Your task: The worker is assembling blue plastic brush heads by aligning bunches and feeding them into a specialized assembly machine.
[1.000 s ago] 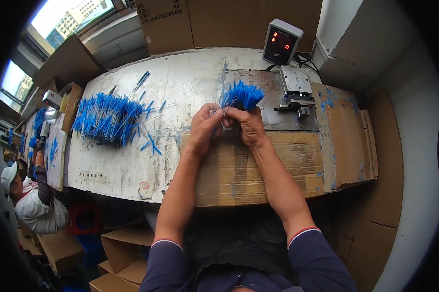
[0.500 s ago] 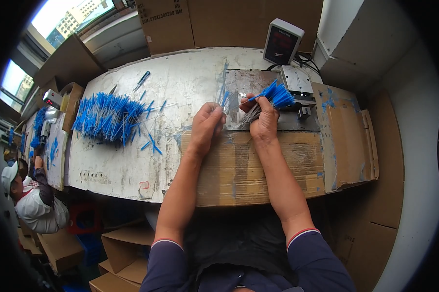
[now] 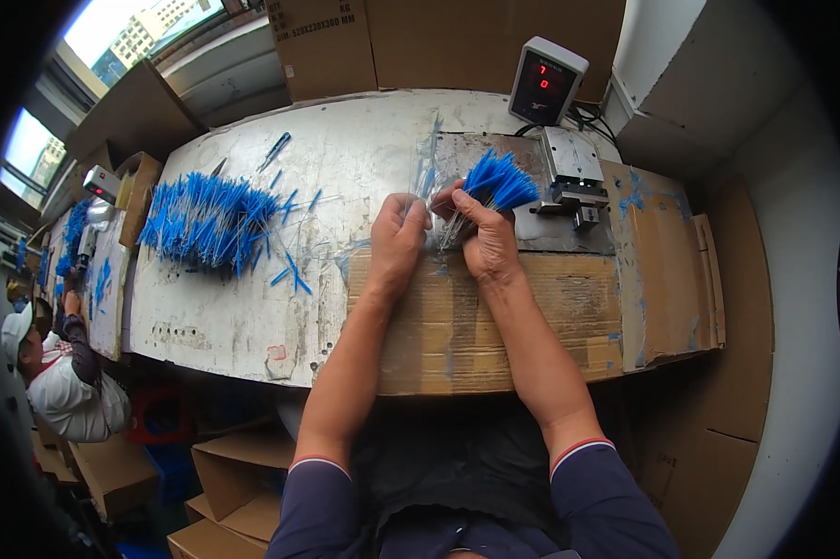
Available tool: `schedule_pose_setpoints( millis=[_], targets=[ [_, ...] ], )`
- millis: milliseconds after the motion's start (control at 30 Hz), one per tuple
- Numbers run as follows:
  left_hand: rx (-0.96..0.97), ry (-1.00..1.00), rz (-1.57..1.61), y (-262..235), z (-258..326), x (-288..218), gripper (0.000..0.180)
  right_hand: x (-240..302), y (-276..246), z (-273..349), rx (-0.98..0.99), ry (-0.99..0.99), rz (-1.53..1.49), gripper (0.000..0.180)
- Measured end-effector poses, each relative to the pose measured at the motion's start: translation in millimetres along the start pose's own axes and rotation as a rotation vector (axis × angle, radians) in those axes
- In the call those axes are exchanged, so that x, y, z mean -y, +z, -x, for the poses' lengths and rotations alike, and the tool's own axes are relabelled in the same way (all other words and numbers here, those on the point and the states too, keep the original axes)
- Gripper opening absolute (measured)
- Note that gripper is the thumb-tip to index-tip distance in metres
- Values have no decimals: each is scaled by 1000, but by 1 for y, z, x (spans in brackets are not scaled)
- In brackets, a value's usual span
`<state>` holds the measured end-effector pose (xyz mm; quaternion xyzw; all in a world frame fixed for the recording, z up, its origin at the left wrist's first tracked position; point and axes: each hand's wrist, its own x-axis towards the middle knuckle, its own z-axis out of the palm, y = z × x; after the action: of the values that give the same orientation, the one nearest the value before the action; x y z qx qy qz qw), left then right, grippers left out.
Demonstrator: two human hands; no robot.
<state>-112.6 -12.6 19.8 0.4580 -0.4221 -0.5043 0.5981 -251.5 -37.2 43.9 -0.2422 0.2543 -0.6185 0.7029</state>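
Head view: the right hand has its grip clamped on a bundle of blue-tipped wires, the blue ends fanning out at 12 o'clock from it, the pale tails at about 10. At 9 o'clock, near it, the left hand has thumb and fingers bent close; fine strands show beside them, but I cannot tell whether that grip is clamped on any. Handling such slim wires well probably calls for a snug, even hold below the blue ends, so none slide or splay, and light left fingertips that avoid snagging the tails. Farther from the right hand, a metal fixture stands at 2 o'clock, a display box at 1, a cardboard sheet lies at 6, and a large wire heap at 9 on the white desk.
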Motion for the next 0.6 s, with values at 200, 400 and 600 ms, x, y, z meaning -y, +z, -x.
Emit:
schedule_pose_setpoints(
  millis=[200, 400, 600],
  targets=[
    [-139, 73, -142, -7, -5, 6, 14, 22, -13, -10, -212, -279, 87, 17],
    [-230, 266, -522, 5, 5, 0, 14, 6, 11, 5, -84, -198, 175, 10],
    [-174, 356, -596, 11, 10, -4, 12, -11, 15, 11, -186, -234, 313, 12]
  ],
)
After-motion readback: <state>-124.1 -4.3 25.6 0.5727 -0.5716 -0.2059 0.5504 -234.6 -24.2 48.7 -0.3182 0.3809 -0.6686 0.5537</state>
